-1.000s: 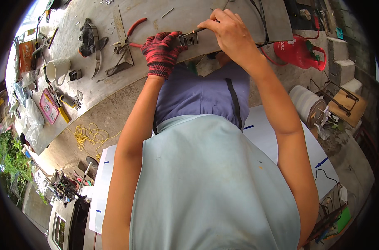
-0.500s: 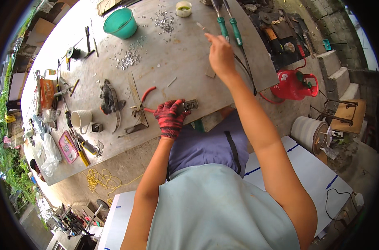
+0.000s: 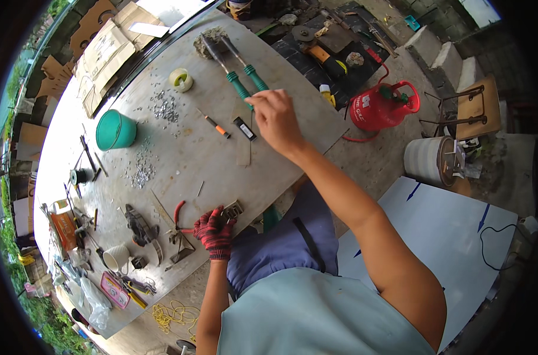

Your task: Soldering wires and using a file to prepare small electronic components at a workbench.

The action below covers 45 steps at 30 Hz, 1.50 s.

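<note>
My left hand (image 3: pixel 214 232), in a red and black knitted glove, is closed on a small rectangular metal piece (image 3: pixel 233 209) with openings, at the table's near edge. My bare right hand (image 3: pixel 276 121) reaches forward, its fingers closed at the end of a green-handled soldering iron (image 3: pixel 239 89). A second soldering iron (image 3: pixel 256 79) lies alongside, and both metal ends rest on a rough stone (image 3: pixel 208 42). Left of my right hand lie a thin orange-handled tool (image 3: pixel 217 127) and a small black block (image 3: pixel 244 128). Red-handled pliers (image 3: pixel 180 213) lie beside the glove.
A green bucket (image 3: pixel 116 130), scattered small metal bits (image 3: pixel 165 107) and a small round tub (image 3: pixel 181 80) stand farther off on the metal table (image 3: pixel 186 157). A cream mug (image 3: pixel 116 258) and assorted tools are at left. A red gas cylinder (image 3: pixel 382 106) stands beyond the right edge.
My right hand has let go of the thin orange-handled tool, which now lies on the table, and has come to the soldering iron handle. My left hand keeps the metal piece. The view has turned.
</note>
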Available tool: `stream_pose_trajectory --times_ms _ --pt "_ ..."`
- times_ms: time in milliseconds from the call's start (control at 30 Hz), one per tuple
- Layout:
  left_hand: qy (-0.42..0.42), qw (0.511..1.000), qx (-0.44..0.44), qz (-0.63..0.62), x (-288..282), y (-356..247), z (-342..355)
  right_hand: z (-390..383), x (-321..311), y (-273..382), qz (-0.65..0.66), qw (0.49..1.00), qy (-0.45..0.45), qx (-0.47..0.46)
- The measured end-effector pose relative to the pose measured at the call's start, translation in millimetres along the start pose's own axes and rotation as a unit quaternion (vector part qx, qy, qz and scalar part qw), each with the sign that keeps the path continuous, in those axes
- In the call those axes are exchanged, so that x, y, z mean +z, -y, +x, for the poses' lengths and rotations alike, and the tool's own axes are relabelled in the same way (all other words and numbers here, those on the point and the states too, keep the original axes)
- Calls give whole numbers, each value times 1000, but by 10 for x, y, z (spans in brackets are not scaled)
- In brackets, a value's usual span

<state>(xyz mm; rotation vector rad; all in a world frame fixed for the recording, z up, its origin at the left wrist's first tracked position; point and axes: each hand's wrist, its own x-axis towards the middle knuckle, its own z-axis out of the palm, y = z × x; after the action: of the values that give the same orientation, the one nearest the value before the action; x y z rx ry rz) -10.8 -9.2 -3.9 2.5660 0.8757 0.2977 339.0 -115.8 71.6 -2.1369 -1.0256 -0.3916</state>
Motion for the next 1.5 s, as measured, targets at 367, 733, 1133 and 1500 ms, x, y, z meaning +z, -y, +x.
stream_pose_trajectory --times_ms 367,733,1133,1500 --pt "167 981 -86 -39 -280 -24 100 758 -927 -4119 -216 952 -57 207" --pt "160 951 -234 -124 -300 273 -88 1249 -450 -5437 -284 912 54 293" --pt "145 955 -236 -110 -257 234 -27 1382 -461 -5617 -263 915 39 303" --pt "150 982 -104 -40 -421 -268 132 1301 -1208 -3948 -110 960 -20 255"
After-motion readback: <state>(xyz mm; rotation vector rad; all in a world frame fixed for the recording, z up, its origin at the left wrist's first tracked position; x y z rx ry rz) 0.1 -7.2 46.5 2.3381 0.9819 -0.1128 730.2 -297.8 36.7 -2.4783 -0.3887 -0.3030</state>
